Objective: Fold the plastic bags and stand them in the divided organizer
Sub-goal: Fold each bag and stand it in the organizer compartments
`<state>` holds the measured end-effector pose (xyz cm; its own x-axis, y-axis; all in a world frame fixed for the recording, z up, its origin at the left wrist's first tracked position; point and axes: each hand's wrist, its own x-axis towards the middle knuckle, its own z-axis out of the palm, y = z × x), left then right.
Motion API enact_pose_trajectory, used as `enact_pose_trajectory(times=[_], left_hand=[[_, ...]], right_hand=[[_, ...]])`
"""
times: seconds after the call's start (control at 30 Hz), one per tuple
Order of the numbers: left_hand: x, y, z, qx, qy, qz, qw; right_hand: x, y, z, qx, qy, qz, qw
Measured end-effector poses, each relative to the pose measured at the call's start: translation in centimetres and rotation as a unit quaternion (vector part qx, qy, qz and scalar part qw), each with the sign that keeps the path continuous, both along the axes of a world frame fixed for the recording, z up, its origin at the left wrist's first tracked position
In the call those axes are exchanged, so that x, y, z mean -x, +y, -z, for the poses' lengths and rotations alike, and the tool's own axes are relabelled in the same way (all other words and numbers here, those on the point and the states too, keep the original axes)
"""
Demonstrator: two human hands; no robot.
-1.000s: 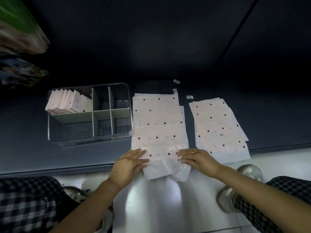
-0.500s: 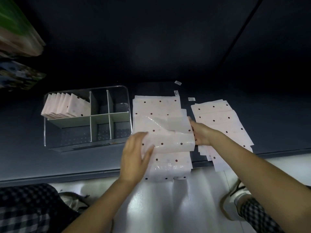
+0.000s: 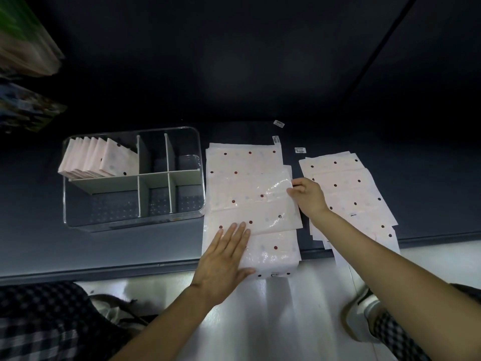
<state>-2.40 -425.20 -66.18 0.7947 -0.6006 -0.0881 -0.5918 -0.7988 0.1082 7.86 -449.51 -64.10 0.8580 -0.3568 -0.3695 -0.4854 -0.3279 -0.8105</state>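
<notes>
Fingers (image 3: 235,230) of the left hand (image 3: 223,259) lie flat and close together, pressing down on the near part of the top bag (image 3: 250,204). Over by the far side of those fingers, the bag's near flap is folded up and lies across its middle. The right hand (image 3: 308,195) is at the right edge of that flap; its thumb and fingers seem to pinch the edge, but they are curled and partly hidden, so I am not sure. The bag lies on a stack (image 3: 242,157) of the same pink dotted bags, just right of the box (image 3: 132,178). Left of the left fingers, folded bags (image 3: 101,160) already stand in the box's far left slot, and its other slots look bare. Under the right arm lies a second pile (image 3: 346,183). To do this fold well, I would keep the left palm flat so the slick bag cannot slide, line up the edges, then rub along the crease to push the air out. Three small white tags (image 3: 299,150) lie past the right fingers, and some bags have tiny dark marks, but the print is too small to read.
</notes>
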Motion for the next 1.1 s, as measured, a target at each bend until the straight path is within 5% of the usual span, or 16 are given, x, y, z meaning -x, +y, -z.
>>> enact_pose_trajectory(times=[0.4,0.5,0.57,0.67,0.77,0.97,1.1], left_hand=[[-0.5,0.7,1.2,-0.049,0.048,-0.004,0.998],[-0.6,0.6,1.6,-0.054,0.059,0.003,0.997],[-0.6,0.5,1.6,-0.058,0.046,-0.001,0.997],[-0.4,0.5,1.5,-0.062,0.038,-0.006,0.997],[-0.6,0.5,1.3,-0.047,0.048,0.0,0.998],[-2.1,4.7,0.5,-0.029,0.072,0.026,0.997],[-1.7,5.7,-0.5,-0.002,0.059,0.013,0.998]], right_hand=[[-1.5,0.1,0.7,0.038,0.049,0.021,0.998],[0.2,1.1,0.1,0.147,-0.025,0.028,0.988],[2.8,2.5,-0.2,0.276,-0.127,-0.062,0.951],[7.8,4.4,0.8,0.409,-0.238,-0.322,0.82],[11.5,4.6,2.5,0.441,-0.164,-0.478,0.742],[12.9,-0.4,1.9,0.477,-0.08,-0.382,0.788],[12.2,-0.2,1.0,0.477,-0.14,-0.324,0.805]])
